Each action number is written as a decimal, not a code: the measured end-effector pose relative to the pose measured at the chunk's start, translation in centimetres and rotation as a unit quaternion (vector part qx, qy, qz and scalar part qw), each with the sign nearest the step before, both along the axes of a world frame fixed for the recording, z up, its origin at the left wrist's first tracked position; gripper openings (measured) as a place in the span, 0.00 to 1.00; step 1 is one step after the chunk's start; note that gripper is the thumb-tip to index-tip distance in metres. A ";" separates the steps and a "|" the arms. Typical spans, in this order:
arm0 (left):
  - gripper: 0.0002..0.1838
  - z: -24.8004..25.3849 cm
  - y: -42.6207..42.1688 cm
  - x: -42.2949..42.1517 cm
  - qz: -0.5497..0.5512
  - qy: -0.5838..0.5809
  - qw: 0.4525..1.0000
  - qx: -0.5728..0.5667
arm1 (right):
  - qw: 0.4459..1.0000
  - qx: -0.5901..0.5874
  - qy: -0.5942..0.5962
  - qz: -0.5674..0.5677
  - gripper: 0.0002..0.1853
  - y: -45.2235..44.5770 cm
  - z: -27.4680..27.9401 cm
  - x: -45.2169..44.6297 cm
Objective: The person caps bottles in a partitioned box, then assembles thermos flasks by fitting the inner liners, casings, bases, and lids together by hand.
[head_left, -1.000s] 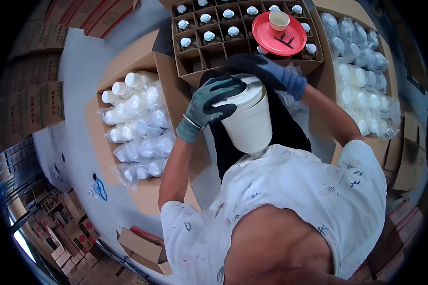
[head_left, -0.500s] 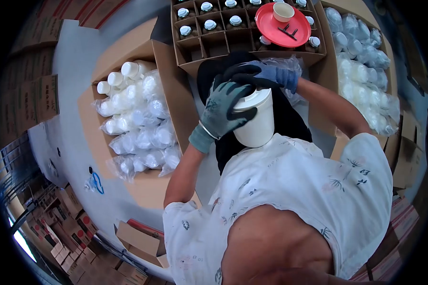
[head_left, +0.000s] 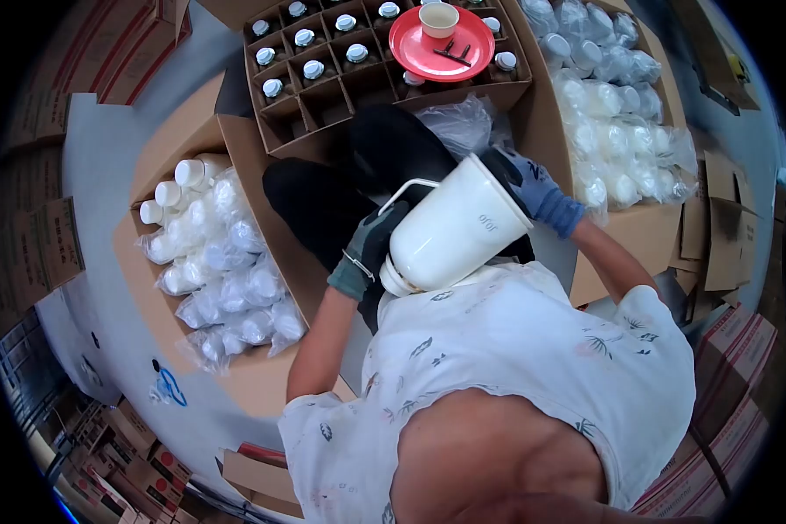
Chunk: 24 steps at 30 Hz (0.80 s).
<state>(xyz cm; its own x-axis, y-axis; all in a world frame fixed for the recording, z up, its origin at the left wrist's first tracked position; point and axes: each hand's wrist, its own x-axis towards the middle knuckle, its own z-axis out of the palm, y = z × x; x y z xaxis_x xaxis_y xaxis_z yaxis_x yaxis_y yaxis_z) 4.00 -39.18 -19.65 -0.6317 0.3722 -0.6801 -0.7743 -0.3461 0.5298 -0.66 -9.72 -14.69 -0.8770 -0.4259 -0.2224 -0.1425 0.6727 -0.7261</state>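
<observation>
A white jug (head_left: 450,227) with dark lettering on its side lies tilted over my lap, its wide end to the upper right and its narrower ringed end to the lower left. A thin white handle (head_left: 403,189) stands out from its left side. My left hand (head_left: 377,240), in a grey-green glove, is closed at the handle beside the jug's body; its fingertips are partly hidden. In a blue and black glove, my right hand (head_left: 524,183) is against the wide end, fingers partly hidden behind the rim.
Ahead stands a divided carton (head_left: 279,140) of capped bottles (head_left: 356,52). A red plate (head_left: 410,57) on it bears a cream cup (head_left: 438,19) and small dark pieces (head_left: 452,55). Boxes of plastic-wrapped white containers (head_left: 227,236) flank me. Clear plastic (head_left: 463,127) lies near my legs.
The jug has gone from roughly upright to tilted, narrow end down-left. My left hand has moved to the handle side, my right hand to the wide end. The camera view has shifted.
</observation>
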 end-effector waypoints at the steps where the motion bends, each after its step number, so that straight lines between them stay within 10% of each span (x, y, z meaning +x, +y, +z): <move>1: 0.15 0.3 0.0 0.1 0.027 -0.053 0.997 0.045 | 0.994 -0.036 0.107 0.008 0.21 -1.3 0.8 -0.4; 2: 0.16 -2.0 -0.4 0.4 0.027 -0.074 0.994 0.069 | 0.974 -0.073 0.214 0.019 0.22 -2.4 1.2 -0.9; 6: 0.19 2.3 -0.9 -1.1 -0.133 0.458 0.852 -0.217 | 0.943 -0.263 0.147 0.144 0.22 -3.6 4.6 -1.7; 7: 0.21 5.2 -0.4 -1.9 -0.122 0.529 0.789 -0.288 | 0.917 -0.383 -0.106 0.035 0.23 -2.8 1.0 -1.8; 9: 0.24 9.9 1.0 -3.3 -0.113 0.678 0.564 -0.457 | 0.594 -0.546 -0.542 -0.236 0.24 -1.1 -4.2 -2.6; 10: 0.23 11.1 1.3 -3.6 -0.148 0.690 0.540 -0.458 | 0.586 -0.499 -0.533 -0.352 0.27 -2.7 -1.7 -2.9; 11: 0.22 11.8 1.5 -4.2 -0.175 0.704 0.512 -0.461 | 0.668 -0.505 -0.434 -0.332 0.28 -3.1 -1.5 -2.8; 14: 0.15 8.5 -1.5 -5.1 0.001 0.495 0.813 -0.306 | 0.936 -0.338 -0.017 -0.098 0.30 -1.9 -0.9 -3.0; 17: 0.16 6.9 -2.3 -5.6 -0.040 0.575 0.698 -0.425 | 0.904 -0.384 0.176 0.058 0.28 -3.1 4.2 -3.4; 21: 0.21 13.1 2.1 -6.2 -0.121 0.745 0.419 -0.505 | 0.884 -0.445 -0.101 -0.101 0.24 -3.7 -1.1 -3.6; 23: 0.19 10.3 0.4 -7.5 -0.018 0.689 0.574 -0.442 | 0.778 -0.506 -0.314 -0.200 0.21 -3.6 -2.6 -5.2; 24: 0.16 9.3 -0.4 -7.4 -0.040 0.649 0.623 -0.436 | 0.855 -0.462 -0.179 -0.153 0.21 -3.3 -1.7 -5.2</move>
